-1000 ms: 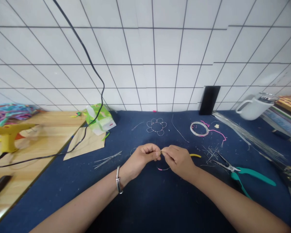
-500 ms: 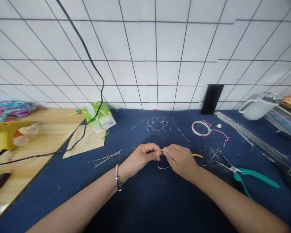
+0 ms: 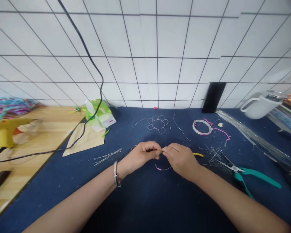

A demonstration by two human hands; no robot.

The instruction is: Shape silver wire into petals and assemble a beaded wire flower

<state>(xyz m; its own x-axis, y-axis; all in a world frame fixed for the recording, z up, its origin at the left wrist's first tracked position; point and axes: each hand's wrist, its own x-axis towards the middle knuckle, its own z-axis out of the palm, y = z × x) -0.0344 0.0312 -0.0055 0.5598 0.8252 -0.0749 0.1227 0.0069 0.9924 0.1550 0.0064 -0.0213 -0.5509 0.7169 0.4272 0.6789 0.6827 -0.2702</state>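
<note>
Where the left hand [image 3: 145, 153] and the right hand [image 3: 181, 158] meet, above the middle of the surface [image 3: 133, 200]: one thin piece [image 3: 162, 151], too small to make out, pinched in the fingers of both, tips all but touching, likely so that each steadies it for the other. Just below: one wire loop [image 3: 165, 169] with a pink band [image 3: 159, 169], seeming to hang from that pinch; the join is hidden. Beyond: one wire flower [image 3: 157, 128], flat, probably to keep its shape. Left: wires [image 3: 109, 157], loosely bunched, seemingly for easy picking. Right: pliers [image 3: 235, 169], agape, handles towards the person, apparently for reach; offcuts [image 3: 214, 153] scattered near their tips.
</note>
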